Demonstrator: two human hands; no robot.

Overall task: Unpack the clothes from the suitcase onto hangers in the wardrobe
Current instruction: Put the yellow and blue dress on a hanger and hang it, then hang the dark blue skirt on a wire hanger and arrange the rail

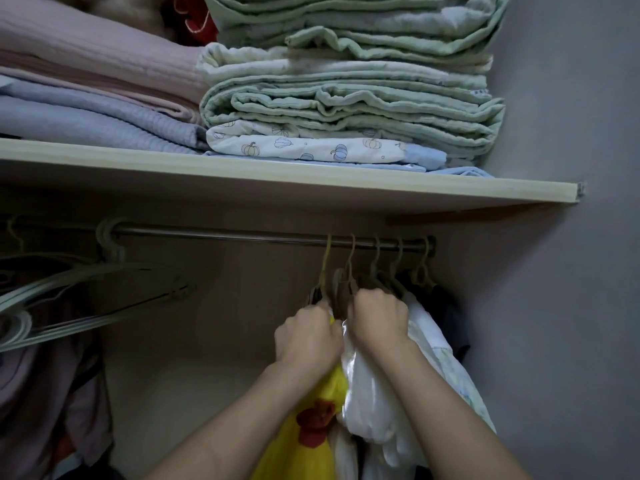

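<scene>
A metal rail (214,233) runs under the wardrobe shelf. Several hangers with yellow and pale hooks (351,258) hang at its right end. My left hand (306,337) grips the top of a yellow garment with a red print (311,438), just below a yellow hook (326,261). My right hand (379,315) grips the top of a white garment (377,393) beside it. Both hands are curled tight, knuckles up, close together. More white and dark clothes (443,327) hang to the right. The suitcase is out of view.
A wooden shelf (277,181) above holds stacks of folded green, white, blue and pink bedding (346,109). Several empty pale hangers (97,292) hang at the rail's left end over pinkish clothes (45,393). The grey side wall (571,306) stands close on the right.
</scene>
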